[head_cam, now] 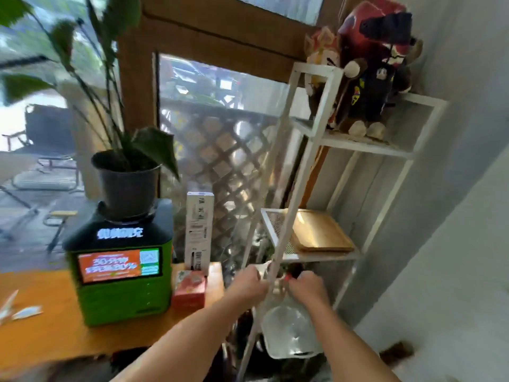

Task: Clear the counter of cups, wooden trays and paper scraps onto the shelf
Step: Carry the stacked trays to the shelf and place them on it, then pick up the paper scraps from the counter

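Note:
My left hand (249,282) is closed on a white paper scrap (263,267) right beside the front post of the white metal shelf (286,205). My right hand (308,288) is curled inside the lower tier, just above a clear plastic container (289,332). Something small and red shows at its fingertips, and blur hides whether it grips anything. Wooden trays (319,232) lie stacked on the middle tier. More white paper scraps (26,312) lie on the orange counter (55,334) at the far left.
A green-and-black machine (121,271) with a lit screen stands on the counter, with a potted plant (126,183) on top. Beside it are a red box (190,290) and a tall white box (198,230). Plush toys (369,70) fill the top tier.

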Demonstrator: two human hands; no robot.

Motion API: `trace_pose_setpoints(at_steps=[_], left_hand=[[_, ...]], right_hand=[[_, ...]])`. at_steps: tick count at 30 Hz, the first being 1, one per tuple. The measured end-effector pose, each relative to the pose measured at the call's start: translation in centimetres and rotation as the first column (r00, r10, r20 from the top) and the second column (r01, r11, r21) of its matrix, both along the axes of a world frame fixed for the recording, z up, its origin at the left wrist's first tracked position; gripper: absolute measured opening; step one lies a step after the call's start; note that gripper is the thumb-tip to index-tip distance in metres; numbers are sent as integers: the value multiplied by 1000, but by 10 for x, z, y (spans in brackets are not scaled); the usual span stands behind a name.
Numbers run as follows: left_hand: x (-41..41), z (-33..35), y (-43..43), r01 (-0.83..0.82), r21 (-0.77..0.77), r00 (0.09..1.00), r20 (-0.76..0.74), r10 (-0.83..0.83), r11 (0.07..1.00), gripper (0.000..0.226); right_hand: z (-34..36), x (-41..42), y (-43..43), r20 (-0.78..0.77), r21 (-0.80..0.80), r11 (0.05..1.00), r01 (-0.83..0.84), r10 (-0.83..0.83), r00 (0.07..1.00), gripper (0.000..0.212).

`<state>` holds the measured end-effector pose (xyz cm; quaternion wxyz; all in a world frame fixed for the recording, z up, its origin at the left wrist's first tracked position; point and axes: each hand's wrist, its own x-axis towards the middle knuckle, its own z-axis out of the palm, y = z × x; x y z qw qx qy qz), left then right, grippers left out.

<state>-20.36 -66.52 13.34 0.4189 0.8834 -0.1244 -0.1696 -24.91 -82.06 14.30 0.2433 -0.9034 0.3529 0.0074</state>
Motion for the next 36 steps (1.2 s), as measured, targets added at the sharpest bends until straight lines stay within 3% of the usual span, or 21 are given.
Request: trace_pose_setpoints(at_steps=[2, 5, 8, 10, 13, 17, 21, 31, 36], left_hand=[[-10, -11, 63, -12, 92, 1000, 23, 10, 996, 22], [-28, -22, 152, -46, 204, 999, 1, 47, 978, 3], [-41, -23, 230, -81, 316, 997, 17, 79, 945, 10], [-44, -20, 271, -104, 362, 994, 12, 107, 926, 25], [-53, -15, 327, -152, 367, 986, -2, 164, 918, 21], [-68, -13, 391, -252, 381, 964, 17, 265, 890, 6], [-81, -13, 446, -321, 419, 937, 9, 350, 849, 25], [-109, -6, 537, -406, 527, 893, 57, 446, 747, 32], [-96, 2, 557, -415, 544, 888, 66, 456, 729, 28]], right_hand=[[-12, -12, 62, -54, -32, 995, -97, 96, 994, 42], [-30, -28, 155, -184, -61, 961, -270, 255, 949, 37], [-35, -35, 241, -220, -13, 905, -425, 412, 884, 52], [-32, -35, 285, -240, -24, 860, -510, 491, 838, 47], [-28, -34, 338, -259, -36, 799, -600, 573, 778, 39], [-23, -33, 393, -291, -59, 719, -692, 651, 701, 34], [-20, -33, 441, -278, -50, 658, -752, 714, 643, 31], [-25, -25, 549, -288, -92, 447, -890, 843, 453, 33], [-20, -10, 579, -292, -86, 402, -912, 865, 409, 33]])
